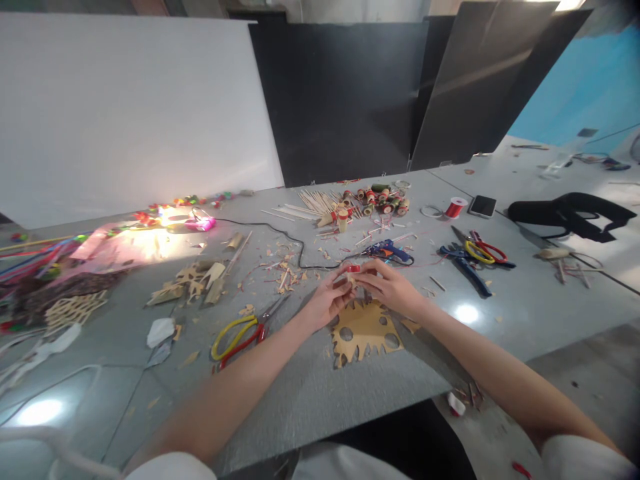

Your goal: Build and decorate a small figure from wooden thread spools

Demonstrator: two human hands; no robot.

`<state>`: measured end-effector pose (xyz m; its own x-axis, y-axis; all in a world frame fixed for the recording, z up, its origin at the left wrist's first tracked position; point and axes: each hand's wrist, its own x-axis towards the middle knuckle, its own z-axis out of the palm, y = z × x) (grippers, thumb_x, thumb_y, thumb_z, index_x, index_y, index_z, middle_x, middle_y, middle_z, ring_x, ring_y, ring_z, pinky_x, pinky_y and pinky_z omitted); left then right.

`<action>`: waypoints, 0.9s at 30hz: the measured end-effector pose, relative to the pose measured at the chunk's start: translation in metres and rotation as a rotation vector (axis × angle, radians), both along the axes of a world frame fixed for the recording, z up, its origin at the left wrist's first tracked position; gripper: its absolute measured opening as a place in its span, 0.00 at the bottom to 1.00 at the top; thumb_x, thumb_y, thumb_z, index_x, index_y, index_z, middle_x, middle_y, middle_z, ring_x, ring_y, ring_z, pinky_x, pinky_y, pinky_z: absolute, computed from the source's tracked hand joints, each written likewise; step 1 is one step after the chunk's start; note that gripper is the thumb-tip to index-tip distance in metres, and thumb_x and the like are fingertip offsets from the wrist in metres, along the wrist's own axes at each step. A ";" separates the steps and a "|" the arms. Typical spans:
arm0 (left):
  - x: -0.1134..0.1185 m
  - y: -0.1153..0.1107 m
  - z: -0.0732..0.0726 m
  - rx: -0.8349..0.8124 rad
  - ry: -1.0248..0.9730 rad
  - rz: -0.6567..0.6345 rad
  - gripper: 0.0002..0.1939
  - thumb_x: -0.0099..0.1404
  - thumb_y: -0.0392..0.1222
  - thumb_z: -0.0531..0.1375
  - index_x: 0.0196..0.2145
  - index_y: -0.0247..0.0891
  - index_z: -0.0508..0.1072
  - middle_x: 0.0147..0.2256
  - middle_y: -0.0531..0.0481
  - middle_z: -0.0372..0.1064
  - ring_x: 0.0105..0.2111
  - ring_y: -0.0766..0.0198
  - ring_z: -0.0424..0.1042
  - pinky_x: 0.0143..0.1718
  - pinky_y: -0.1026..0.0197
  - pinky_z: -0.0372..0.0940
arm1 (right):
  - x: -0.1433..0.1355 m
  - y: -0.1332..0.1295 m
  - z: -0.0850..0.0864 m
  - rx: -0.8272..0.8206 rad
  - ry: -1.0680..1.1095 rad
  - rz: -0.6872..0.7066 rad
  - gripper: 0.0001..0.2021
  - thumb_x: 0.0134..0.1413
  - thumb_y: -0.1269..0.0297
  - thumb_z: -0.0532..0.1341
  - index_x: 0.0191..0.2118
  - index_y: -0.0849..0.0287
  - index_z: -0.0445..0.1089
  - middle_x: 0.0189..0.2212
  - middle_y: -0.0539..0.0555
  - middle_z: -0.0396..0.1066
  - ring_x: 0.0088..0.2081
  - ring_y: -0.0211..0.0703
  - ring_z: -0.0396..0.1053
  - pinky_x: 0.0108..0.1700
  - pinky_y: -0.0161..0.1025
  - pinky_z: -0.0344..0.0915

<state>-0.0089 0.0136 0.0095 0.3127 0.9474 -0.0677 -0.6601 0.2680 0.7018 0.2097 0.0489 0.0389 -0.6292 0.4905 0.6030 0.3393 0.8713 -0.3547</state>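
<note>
My left hand and my right hand meet over the table. Their fingertips are closed on a small tan piece with a red band, which looks like bamboo; the fingers hide much of it. Just below them lies a flat tan sheet with ragged edges and round holes cut in it. Beyond my right hand rests a blue glue gun, its black cord running off to the left. Small red-banded bamboo pieces are heaped farther back, beside a fan of thin sticks.
Yellow-and-red-handled scissors lie beside my left forearm. Blue-handled pliers and more scissors sit to the right, below a spool of red thread and a phone. Cut bamboo pieces lie left. Dark panels stand behind.
</note>
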 end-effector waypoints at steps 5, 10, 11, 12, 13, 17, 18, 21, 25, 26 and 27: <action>0.000 0.000 -0.002 0.001 0.000 -0.004 0.35 0.62 0.29 0.73 0.65 0.41 0.72 0.41 0.49 0.76 0.35 0.69 0.76 0.43 0.65 0.72 | 0.000 0.000 0.003 -0.003 -0.003 -0.003 0.16 0.76 0.63 0.58 0.62 0.47 0.76 0.53 0.60 0.75 0.54 0.51 0.75 0.58 0.50 0.76; -0.001 0.000 -0.004 -0.012 0.017 -0.001 0.33 0.61 0.30 0.74 0.63 0.39 0.74 0.39 0.50 0.76 0.34 0.69 0.76 0.42 0.65 0.73 | 0.001 -0.002 0.006 -0.010 -0.040 -0.009 0.15 0.76 0.63 0.58 0.60 0.47 0.77 0.52 0.60 0.76 0.53 0.51 0.76 0.57 0.49 0.76; 0.000 0.000 -0.004 -0.011 0.016 -0.001 0.33 0.61 0.30 0.74 0.62 0.39 0.74 0.39 0.50 0.76 0.34 0.69 0.76 0.42 0.65 0.73 | 0.002 -0.001 0.006 -0.010 -0.043 -0.005 0.15 0.76 0.63 0.58 0.60 0.47 0.77 0.52 0.60 0.76 0.53 0.51 0.76 0.57 0.50 0.76; 0.000 0.000 -0.005 -0.009 0.014 0.000 0.33 0.60 0.30 0.75 0.62 0.39 0.74 0.38 0.50 0.76 0.34 0.69 0.76 0.42 0.65 0.73 | 0.002 -0.001 0.006 -0.007 -0.047 -0.001 0.15 0.76 0.64 0.58 0.60 0.46 0.77 0.52 0.60 0.76 0.54 0.51 0.76 0.57 0.50 0.76; 0.000 0.001 -0.005 -0.008 0.015 0.001 0.33 0.60 0.30 0.75 0.62 0.39 0.74 0.38 0.51 0.76 0.33 0.69 0.76 0.42 0.65 0.73 | 0.003 -0.001 0.006 -0.002 -0.053 0.001 0.15 0.76 0.64 0.58 0.60 0.46 0.77 0.53 0.60 0.76 0.54 0.52 0.76 0.57 0.51 0.75; -0.001 0.001 -0.008 -0.005 0.035 -0.001 0.32 0.61 0.31 0.74 0.62 0.41 0.74 0.37 0.51 0.76 0.34 0.68 0.76 0.42 0.64 0.73 | 0.004 0.001 0.004 -0.002 -0.081 -0.005 0.17 0.75 0.66 0.58 0.61 0.45 0.76 0.54 0.59 0.76 0.55 0.52 0.75 0.58 0.52 0.76; -0.001 0.002 -0.009 -0.003 0.039 -0.002 0.33 0.61 0.31 0.74 0.62 0.41 0.74 0.37 0.51 0.76 0.34 0.68 0.76 0.42 0.64 0.73 | 0.004 0.001 0.003 -0.005 -0.082 -0.007 0.17 0.75 0.66 0.58 0.61 0.45 0.76 0.54 0.59 0.76 0.55 0.52 0.75 0.58 0.52 0.76; -0.001 0.003 -0.011 0.004 0.049 0.000 0.34 0.61 0.31 0.75 0.63 0.41 0.74 0.38 0.50 0.76 0.34 0.68 0.76 0.43 0.63 0.73 | 0.003 0.001 0.003 -0.010 -0.070 -0.006 0.16 0.75 0.67 0.58 0.60 0.46 0.77 0.54 0.59 0.76 0.54 0.52 0.76 0.57 0.52 0.76; -0.001 0.003 -0.012 0.013 0.046 -0.001 0.34 0.60 0.31 0.75 0.62 0.41 0.74 0.39 0.50 0.77 0.34 0.68 0.77 0.43 0.63 0.73 | 0.002 0.001 0.004 0.004 -0.065 0.000 0.15 0.76 0.65 0.57 0.59 0.47 0.77 0.53 0.60 0.76 0.53 0.52 0.75 0.55 0.51 0.76; 0.000 0.002 -0.012 0.015 0.045 -0.003 0.34 0.60 0.31 0.75 0.62 0.41 0.74 0.39 0.50 0.77 0.34 0.68 0.77 0.43 0.63 0.73 | 0.002 0.001 0.004 0.006 -0.062 0.000 0.15 0.76 0.64 0.57 0.59 0.47 0.78 0.53 0.60 0.76 0.53 0.51 0.75 0.55 0.50 0.76; 0.000 0.002 -0.011 0.017 0.045 -0.005 0.33 0.60 0.31 0.75 0.62 0.41 0.74 0.39 0.50 0.77 0.34 0.68 0.77 0.43 0.63 0.73 | 0.001 0.000 0.005 0.005 -0.058 0.000 0.15 0.76 0.64 0.57 0.58 0.47 0.78 0.53 0.60 0.76 0.53 0.51 0.75 0.55 0.50 0.76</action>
<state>-0.0092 0.0159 -0.0017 0.3149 0.9468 -0.0657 -0.6265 0.2594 0.7350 0.2110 0.0493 0.0435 -0.6627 0.4881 0.5680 0.3595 0.8727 -0.3305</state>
